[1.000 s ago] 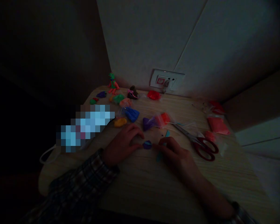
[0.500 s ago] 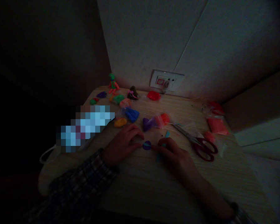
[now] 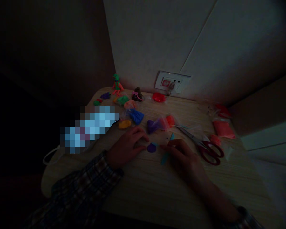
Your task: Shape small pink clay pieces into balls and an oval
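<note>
A small flat purple clay disc (image 3: 152, 148) lies on the table between my hands. My left hand (image 3: 126, 148) rests at its left, thumb and fingers apart, the tips close to or touching its edge. Over the disc's upper right edge sits a thin light-blue clay strip (image 3: 154, 144). My right hand (image 3: 187, 160) has its thumb and index finger pinched at the strip's right end; the dim light blurs the exact grip. Beneath the right fingers lies a flat blue stick (image 3: 165, 158), partly hidden by the hand.
Red-handled scissors (image 3: 209, 152) lie at the right, beside bagged pink clay (image 3: 224, 128). Bagged purple clay (image 3: 153, 126) and blue clay (image 3: 136, 116) lie beyond my hands. A lit, pixelated phone (image 3: 90, 128) is at the left. A green-and-orange figure (image 3: 116, 84) stands at the back.
The light-blue strip has shifted from across the disc's middle to its upper right edge, as my right fingertips drew slightly rightward. My left hand has stayed nearly in place.
</note>
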Available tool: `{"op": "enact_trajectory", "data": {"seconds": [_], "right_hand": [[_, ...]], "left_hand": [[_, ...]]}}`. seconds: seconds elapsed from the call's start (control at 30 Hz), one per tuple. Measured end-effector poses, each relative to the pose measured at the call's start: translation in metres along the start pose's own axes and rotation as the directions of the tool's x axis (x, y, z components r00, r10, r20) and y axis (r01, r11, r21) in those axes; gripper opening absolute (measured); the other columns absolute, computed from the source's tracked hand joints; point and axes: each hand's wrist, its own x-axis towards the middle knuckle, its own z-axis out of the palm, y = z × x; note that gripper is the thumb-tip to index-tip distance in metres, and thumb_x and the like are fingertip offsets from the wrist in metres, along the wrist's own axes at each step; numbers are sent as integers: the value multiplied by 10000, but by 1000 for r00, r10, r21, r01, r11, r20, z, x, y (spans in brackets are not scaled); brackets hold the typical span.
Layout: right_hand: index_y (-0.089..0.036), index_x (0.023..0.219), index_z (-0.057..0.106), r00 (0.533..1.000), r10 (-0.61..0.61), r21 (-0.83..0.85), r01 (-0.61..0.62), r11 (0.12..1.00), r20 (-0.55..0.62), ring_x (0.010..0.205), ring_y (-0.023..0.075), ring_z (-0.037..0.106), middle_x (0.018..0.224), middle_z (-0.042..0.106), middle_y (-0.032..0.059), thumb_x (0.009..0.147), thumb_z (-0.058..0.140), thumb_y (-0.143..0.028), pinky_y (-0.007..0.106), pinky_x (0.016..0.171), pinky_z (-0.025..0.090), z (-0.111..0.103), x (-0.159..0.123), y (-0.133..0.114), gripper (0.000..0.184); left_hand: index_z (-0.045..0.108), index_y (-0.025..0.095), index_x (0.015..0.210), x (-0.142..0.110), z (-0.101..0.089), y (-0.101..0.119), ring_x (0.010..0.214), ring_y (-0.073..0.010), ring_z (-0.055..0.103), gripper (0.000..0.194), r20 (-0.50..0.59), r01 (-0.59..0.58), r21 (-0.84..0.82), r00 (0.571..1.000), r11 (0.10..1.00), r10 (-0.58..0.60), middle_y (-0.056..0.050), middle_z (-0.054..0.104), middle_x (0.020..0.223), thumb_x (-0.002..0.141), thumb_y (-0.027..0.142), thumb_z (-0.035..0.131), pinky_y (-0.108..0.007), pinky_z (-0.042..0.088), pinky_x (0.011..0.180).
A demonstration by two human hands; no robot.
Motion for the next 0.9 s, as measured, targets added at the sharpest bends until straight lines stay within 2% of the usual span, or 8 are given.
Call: {"op": "enact_trajectory", "data": {"seconds": [0.13, 0.23, 0.37, 0.57, 0.67, 0.77, 0.9], "right_hand": [[-202, 1317, 710, 999, 18, -14, -19, 1000, -27, 783, 123, 691, 1188, 728, 39, 1121, 690, -132, 227, 615, 610, 1, 0, 1, 209], [-195, 1310, 706, 999, 21, 1, -21, 1000, -44, 836, 144, 720, 1185, 727, 44, 1127, 684, -145, 253, 654, 640, 1, 0, -1, 191], [-194, 1299, 711, 999, -39, 46, 39, 998, 4, 836, 143, 740, 1158, 742, 35, 1129, 674, -128, 250, 665, 654, -4, 3, -4, 185], [-182, 1255, 712, 999, -29, 37, 28, 999, 27, 744, 116, 705, 1110, 742, 25, 1133, 653, -106, 220, 601, 615, -5, 5, -7, 156], [-185, 1282, 713, 998, -42, 46, 40, 998, 49, 782, 128, 731, 1122, 749, 27, 1128, 652, -93, 234, 634, 638, -8, 4, -6, 190], [-188, 1288, 724, 997, -37, 47, 34, 998, 66, 832, 145, 748, 1157, 761, 38, 1124, 695, -140, 264, 680, 662, -7, 2, -6, 173], [-186, 1253, 735, 997, 18, 27, -20, 999, 69, 796, 136, 723, 1181, 765, 45, 1120, 737, -221, 277, 682, 654, 4, -2, -8, 138]], "left_hand": [[752, 155, 1196, 0, 1, 0, 1164, -281, 752, 177, -7, -14, 8, 1000, 1000, 14, -98, 751, 1288, 1103, 304, 777, -491, 670, 1012], [750, 154, 1193, 1, 1, 0, 1148, -276, 755, 180, -2, -14, 13, 1000, 1000, 14, -97, 752, 1278, 1104, 309, 778, -479, 676, 993], [750, 156, 1205, 1, 0, 1, 1149, -277, 754, 189, 3, -12, 21, 1000, 1000, 12, -97, 752, 1281, 1103, 314, 778, -482, 675, 995], [749, 154, 1195, 0, -1, 2, 1127, -269, 758, 176, 3, 3, 19, 1000, 1000, -4, -96, 752, 1274, 1106, 305, 774, -462, 682, 969], [750, 155, 1195, 0, -1, 2, 1133, -270, 757, 176, 4, 3, 21, 1000, 1000, -3, -96, 752, 1275, 1105, 304, 775, -468, 680, 979], [751, 157, 1198, 0, -3, 2, 1152, -276, 753, 179, 7, 0, 24, 1000, 1000, 0, -98, 751, 1285, 1105, 308, 775, -483, 672, 1002], [751, 158, 1207, 0, -2, 1, 1157, -279, 753, 187, 10, -3, 28, 1000, 1000, 3, -98, 751, 1287, 1105, 313, 775, -490, 669, 1010]]}}
